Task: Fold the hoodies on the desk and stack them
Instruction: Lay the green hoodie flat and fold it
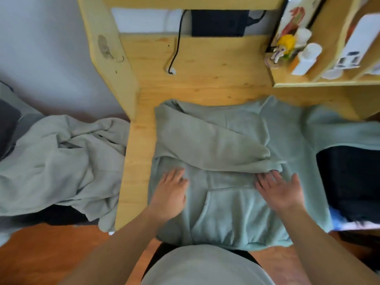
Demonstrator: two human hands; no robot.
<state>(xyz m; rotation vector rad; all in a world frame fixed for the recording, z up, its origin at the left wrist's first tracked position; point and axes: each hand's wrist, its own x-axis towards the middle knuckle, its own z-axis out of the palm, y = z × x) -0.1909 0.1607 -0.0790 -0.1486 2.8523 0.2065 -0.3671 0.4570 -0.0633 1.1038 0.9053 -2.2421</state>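
nearest us, our left hand (171, 192) and right hand (277, 189) lie flat with fingers straight and spread, well apart from each other, both pressing on the soft, fleecy sage-green hoodie (226, 212). it is spread on the pale wooden surface (135, 182), its ribbed hem hanging just over the near edge towards our body. the front pocket (224, 208) sits between our hands. one sleeve (209, 140) is folded diagonally across the chest, its cuff ending just by our right fingertips (267, 176). the other sleeve (339, 130) runs off the right edge, draped over something dark we cannot identify.

a bare strip of wood stays open left of the garment. beyond that left edge, a second hoodie (61, 161) of the same thick cloth lies crumpled in deep folds, off the surface, on something dark.

past the collar, the wood is open up to the back. a black cable (176, 48) trails down there. at far right a low shelf (308, 84) holds a yellow-haired figurine (284, 48) and white cylindrical containers (306, 58).
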